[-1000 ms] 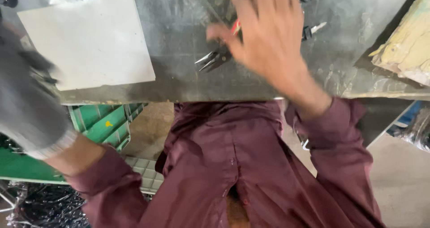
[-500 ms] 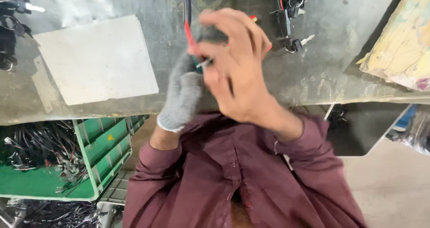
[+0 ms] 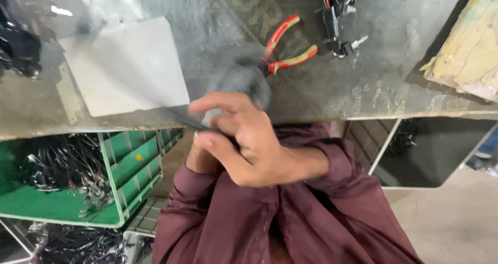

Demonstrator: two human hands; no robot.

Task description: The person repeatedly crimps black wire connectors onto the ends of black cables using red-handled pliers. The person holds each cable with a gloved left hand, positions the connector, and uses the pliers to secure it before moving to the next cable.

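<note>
Steel bench [image 3: 332, 87] up top, green crate [image 3: 129, 160] below left. Right hand [image 3: 249, 144] bare, fingers curled onto grey-gloved left hand [image 3: 241, 82], its grip blurred, can't tell. Looks like glove adjustment; pliers [image 3: 285, 49] lie just beyond, untouched. Next needs a reach forward.

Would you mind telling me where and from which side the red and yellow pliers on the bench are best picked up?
Take the pliers by the two red-and-yellow handles, closing the grip across both. They lie flat on the grey bench, handles spread and pointing up and right, the head hidden behind the gloved left hand. Coming from above on the right side looks best.
</note>
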